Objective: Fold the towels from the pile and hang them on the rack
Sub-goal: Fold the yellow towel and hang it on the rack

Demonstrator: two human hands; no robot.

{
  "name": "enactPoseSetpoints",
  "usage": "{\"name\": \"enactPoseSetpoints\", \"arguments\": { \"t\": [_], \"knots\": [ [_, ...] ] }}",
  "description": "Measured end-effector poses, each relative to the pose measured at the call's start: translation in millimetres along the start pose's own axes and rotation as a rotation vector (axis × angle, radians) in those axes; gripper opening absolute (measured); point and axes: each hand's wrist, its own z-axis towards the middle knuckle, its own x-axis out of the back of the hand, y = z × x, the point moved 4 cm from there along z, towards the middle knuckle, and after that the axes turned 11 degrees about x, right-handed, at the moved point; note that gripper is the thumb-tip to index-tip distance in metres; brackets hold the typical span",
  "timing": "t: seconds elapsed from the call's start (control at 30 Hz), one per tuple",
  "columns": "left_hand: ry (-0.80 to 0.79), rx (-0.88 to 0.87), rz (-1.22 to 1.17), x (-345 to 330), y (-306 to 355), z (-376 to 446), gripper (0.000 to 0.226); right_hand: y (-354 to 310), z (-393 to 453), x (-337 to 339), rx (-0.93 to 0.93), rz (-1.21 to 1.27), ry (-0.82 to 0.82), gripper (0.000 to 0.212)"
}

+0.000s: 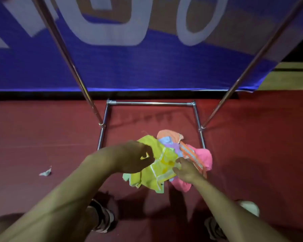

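Below, a pile of bright cloth towels (173, 154) lies on the dark red floor (42, 137), inside the base of a chrome metal rack (150, 103). The left hand (138, 158) pinches the top yellow-green towel with pale stripes (163, 165). The right hand (185, 169) grips the same towel's other side. 2 shoes show at the bottom edge. A crumpled paper scrap (45, 172) lies well to the left.
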Motion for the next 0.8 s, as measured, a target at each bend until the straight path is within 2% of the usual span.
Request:
{"name": "enactPoseSetpoints", "arguments": {
  "t": [0.13, 0.2, 0.23, 0.3, 0.4, 0.5, 0.6, 0.63, 0.7, 0.8],
  "knots": [
    [0.004, 0.036, -0.096, 23.2, -13.5, 27.8, 0.034, 20.6, 48.5, -47.2, -0.127, 0.045, -0.019, 0.092],
    [0.053, 0.037, -0.141, 32.2, -18.1, 35.4, 0.035, 57.7, 79.3, -82.0, -0.173, 0.051, -0.003, 0.102],
    [0.073, 0.042, -0.149, 34.3, -21.8, 38.0, 0.036, 63.4, 89.0, -89.4, -0.183, 0.05, 0.004, 0.099],
    [0.073, 0.052, -0.14, 36.6, -27.2, 39.1, 0.038, 44.1, 88.8, -78.0, -0.247, 0.07, 0.035, 0.08],
    [0.041, 0.064, -0.131, 40.1, -34.4, 35.9, 0.039, 32.2, 83.4, -63.8, -0.298, -0.053, 0.04, 0.056],
    [0.009, 0.086, -0.119, 47.7, -42.5, 28.1, 0.039, 8.9, 67.7, -43.3, -0.201, -0.246, -0.067, 0.056],
    [-0.016, 0.085, -0.106, 49.5, -48.0, 20.6, 0.037, -43.5, 39.3, -0.7, -0.047, -0.263, -0.116, 0.049],
    [-0.013, 0.082, -0.111, 49.5, -49.0, 19.3, 0.038, -66.0, 26.6, 19.0, 0.022, -0.192, -0.101, 0.041],
    [-0.014, 0.084, -0.103, 48.3, -48.1, 14.6, 0.049, -110.0, -4.9, 64.0, 0.144, 0.114, -0.035, 0.02],
    [-0.03, 0.095, -0.083, 36.6, -40.4, 6.6, 0.096, -175.7, -69.7, 134.5, 0.275, 0.587, -0.018, 0.013]
  ]
}}
